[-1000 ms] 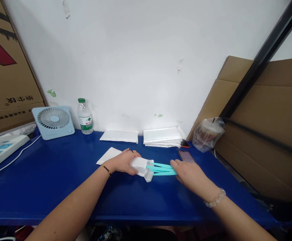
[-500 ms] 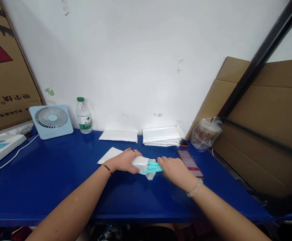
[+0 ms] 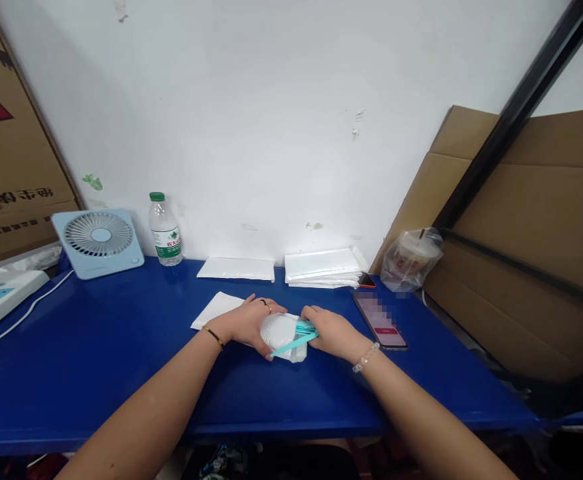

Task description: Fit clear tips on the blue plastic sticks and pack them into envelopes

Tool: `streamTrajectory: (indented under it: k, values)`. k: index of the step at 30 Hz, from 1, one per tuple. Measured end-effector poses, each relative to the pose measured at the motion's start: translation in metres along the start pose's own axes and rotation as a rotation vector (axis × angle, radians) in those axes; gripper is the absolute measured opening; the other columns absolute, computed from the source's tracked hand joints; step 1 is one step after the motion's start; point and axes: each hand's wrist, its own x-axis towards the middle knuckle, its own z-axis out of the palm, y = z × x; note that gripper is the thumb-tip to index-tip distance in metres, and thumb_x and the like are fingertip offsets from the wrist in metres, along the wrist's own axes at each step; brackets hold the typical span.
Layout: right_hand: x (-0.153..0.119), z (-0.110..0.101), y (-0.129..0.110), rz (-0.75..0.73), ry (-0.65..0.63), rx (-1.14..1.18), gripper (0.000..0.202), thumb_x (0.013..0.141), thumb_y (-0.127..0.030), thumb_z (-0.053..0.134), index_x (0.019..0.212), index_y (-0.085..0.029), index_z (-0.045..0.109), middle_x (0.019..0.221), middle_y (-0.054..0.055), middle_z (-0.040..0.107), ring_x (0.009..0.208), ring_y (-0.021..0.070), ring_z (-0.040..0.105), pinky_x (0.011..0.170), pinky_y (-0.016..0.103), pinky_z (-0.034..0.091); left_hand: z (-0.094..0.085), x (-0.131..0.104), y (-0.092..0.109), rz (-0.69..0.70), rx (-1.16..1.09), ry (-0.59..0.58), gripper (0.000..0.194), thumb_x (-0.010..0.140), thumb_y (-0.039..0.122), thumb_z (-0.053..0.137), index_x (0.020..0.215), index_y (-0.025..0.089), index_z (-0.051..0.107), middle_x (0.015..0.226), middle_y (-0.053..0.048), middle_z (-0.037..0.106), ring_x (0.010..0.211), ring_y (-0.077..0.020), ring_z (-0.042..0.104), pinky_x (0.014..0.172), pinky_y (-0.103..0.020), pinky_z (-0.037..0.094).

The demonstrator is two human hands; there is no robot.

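A white padded mailer (image 3: 278, 329) lies on the blue table, its mouth pointing right and its far-left part showing behind my wrist. My left hand (image 3: 246, 325) grips it near the mouth, fingers on the far side and thumb on the near side. Several flat turquoise strips (image 3: 303, 327) sit at the mouth, pinched by my right hand (image 3: 332, 331). One strip slants across the outside of the mailer toward my left thumb. What lies deeper inside the mailer is hidden.
Behind the hands lie a flat white mailer (image 3: 236, 269) and a stack of mailers (image 3: 321, 265). A phone (image 3: 384, 327) rests right of my right hand. A fan (image 3: 100, 243), a bottle (image 3: 165, 233), a power strip (image 3: 6, 293) and a bagged cup (image 3: 411, 260) stand around the edges.
My right hand has moved left, bringing the turquoise strips further into the mailer's mouth. One strip now splays out over the near side of the mailer. The mailer looks more bulged open.
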Motion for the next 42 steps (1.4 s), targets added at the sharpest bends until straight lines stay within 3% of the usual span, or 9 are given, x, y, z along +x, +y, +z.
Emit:
streamTrajectory:
  k: [5,10,14,21,26,33,36,38,42]
  values:
    - [-0.011,0.001,0.017,-0.123,0.061,0.303,0.041,0.071,-0.028,0.071,0.108,-0.021,0.054,0.103,0.004,0.055,0.089,0.0170,0.055,0.075,0.026,0.043,0.000,-0.001,0.004,0.004,0.012,-0.010,0.096,0.050,0.053,0.076,0.135,0.030,0.038,0.134,-0.007,0.048,0.124,-0.0346,0.040,0.109,-0.055,0.010]
    - [-0.025,0.008,0.027,-0.134,0.178,0.401,0.016,0.078,-0.028,0.067,0.091,-0.020,0.061,0.103,0.003,0.057,0.088,0.0153,0.056,0.075,0.026,0.044,-0.002,-0.003,0.010,-0.029,-0.002,0.020,0.084,0.054,0.049,0.075,0.130,0.030,0.046,0.129,-0.005,0.052,0.118,-0.0322,0.046,0.109,-0.049,0.015]
    - [-0.037,0.013,0.035,-0.114,0.253,0.353,0.011,0.082,-0.031,0.063,0.085,-0.021,0.066,0.101,0.004,0.061,0.092,0.0172,0.057,0.082,0.031,0.043,-0.003,-0.002,0.010,-0.032,-0.009,0.016,0.084,0.053,0.047,0.076,0.130,0.030,0.046,0.129,-0.005,0.052,0.119,-0.0318,0.045,0.108,-0.049,0.015]
    - [-0.066,0.010,0.054,-0.056,0.336,0.136,0.025,0.092,-0.035,0.047,0.095,-0.021,0.067,0.091,0.007,0.065,0.084,0.0178,0.059,0.077,0.032,0.042,-0.005,-0.003,0.012,-0.024,-0.032,0.017,0.081,0.054,0.047,0.076,0.128,0.029,0.048,0.128,-0.005,0.053,0.116,-0.0316,0.046,0.107,-0.046,0.018]
    - [-0.059,0.013,0.045,-0.128,0.318,-0.015,0.029,0.095,-0.030,0.040,0.094,-0.019,0.067,0.088,0.006,0.063,0.079,0.0155,0.057,0.074,0.030,0.040,-0.004,-0.002,0.012,-0.028,-0.010,0.030,0.079,0.054,0.044,0.076,0.127,0.029,0.049,0.129,-0.005,0.053,0.117,-0.0314,0.046,0.108,-0.047,0.016]
    - [-0.033,0.016,0.002,-0.195,0.291,0.061,0.032,0.095,-0.036,0.041,0.110,-0.021,0.064,0.100,0.009,0.063,0.092,0.0188,0.056,0.083,0.033,0.044,0.000,0.000,0.010,-0.015,0.007,0.026,0.082,0.054,0.044,0.076,0.129,0.030,0.046,0.130,-0.005,0.052,0.119,-0.0322,0.044,0.108,-0.049,0.017]
    - [-0.042,0.011,0.014,-0.066,0.272,0.214,0.046,0.085,-0.043,0.057,0.126,-0.024,0.053,0.119,0.009,0.055,0.106,0.0220,0.052,0.090,0.036,0.044,-0.001,-0.002,0.011,-0.024,-0.006,0.030,0.082,0.055,0.045,0.075,0.130,0.030,0.045,0.131,-0.005,0.051,0.120,-0.0327,0.044,0.109,-0.051,0.012]
    - [-0.050,0.011,0.032,0.059,0.213,0.305,0.067,0.073,-0.048,0.068,0.131,-0.022,0.047,0.122,0.010,0.050,0.102,0.0222,0.054,0.084,0.035,0.048,-0.002,-0.003,0.013,-0.019,-0.014,0.028,0.082,0.055,0.046,0.076,0.129,0.030,0.046,0.131,-0.005,0.051,0.119,-0.0326,0.045,0.109,-0.051,0.013]
    - [-0.051,0.019,0.054,0.118,0.121,0.467,0.038,0.076,-0.039,0.066,0.108,-0.019,0.062,0.098,0.006,0.058,0.074,0.0149,0.057,0.067,0.029,0.050,-0.003,-0.002,0.013,-0.001,-0.019,0.036,0.085,0.053,0.044,0.077,0.130,0.028,0.046,0.129,-0.006,0.051,0.118,-0.0324,0.045,0.105,-0.044,0.028]
